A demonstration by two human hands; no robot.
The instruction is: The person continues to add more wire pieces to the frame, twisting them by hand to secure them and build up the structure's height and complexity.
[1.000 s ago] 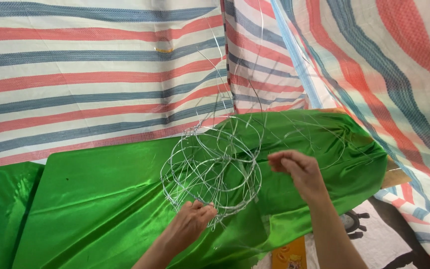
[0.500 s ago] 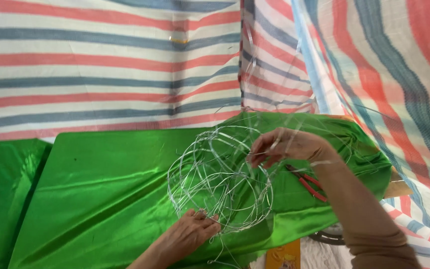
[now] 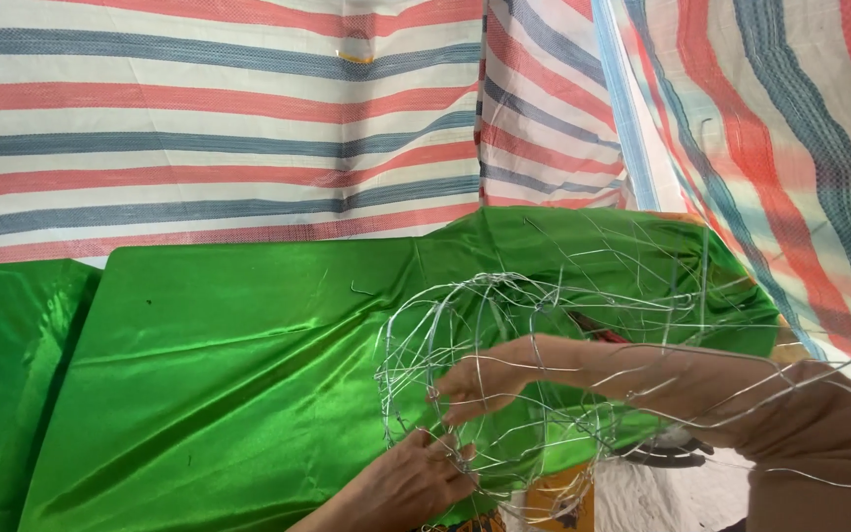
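Gripping a rounded cage of thin silver wire (image 3: 490, 384) at lower centre of the frame, the left hand (image 3: 411, 483) pinches its lower rim — the right hand (image 3: 485, 379) grasps strands inside, above the shiny green-draped bench (image 3: 219, 365).

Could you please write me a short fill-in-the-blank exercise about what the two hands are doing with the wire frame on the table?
1. The rounded cage of thin silver wire rests on a shiny cloth coloured ____.
2. The right hand reaches ____ the wire cage.
3. The left hand grips the cage at its ____ edge.
4. The tarpaulin backdrop is white with red and ____ stripes.

Missing words: green; inside; lower; blue
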